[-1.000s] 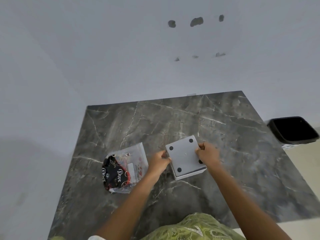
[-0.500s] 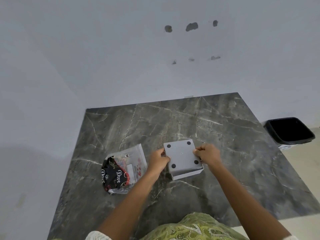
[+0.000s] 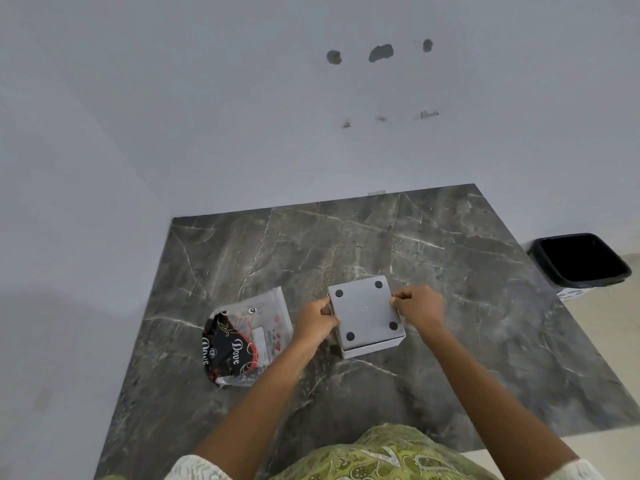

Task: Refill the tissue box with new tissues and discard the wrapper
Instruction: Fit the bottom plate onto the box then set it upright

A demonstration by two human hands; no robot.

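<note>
A square grey tissue box (image 3: 366, 315) lies upside down on the dark marble table (image 3: 450, 306), its flat base with round black feet facing up. My left hand (image 3: 315, 322) grips its left edge and my right hand (image 3: 417, 306) grips its right edge, fingers curled. To the left lies a clear plastic wrapper (image 3: 247, 341) with black and red printing, holding a pack of tissues. A thin seam shows between the base panel and the box body along the near side.
A black waste bin (image 3: 581, 259) stands on the floor past the table's right edge. White walls close the table's far and left sides. My green patterned clothing (image 3: 381, 455) shows at the near edge.
The view has shifted slightly. Both hands have stayed on the box's sides, and the box has turned a little so its base sits squarer to me.
</note>
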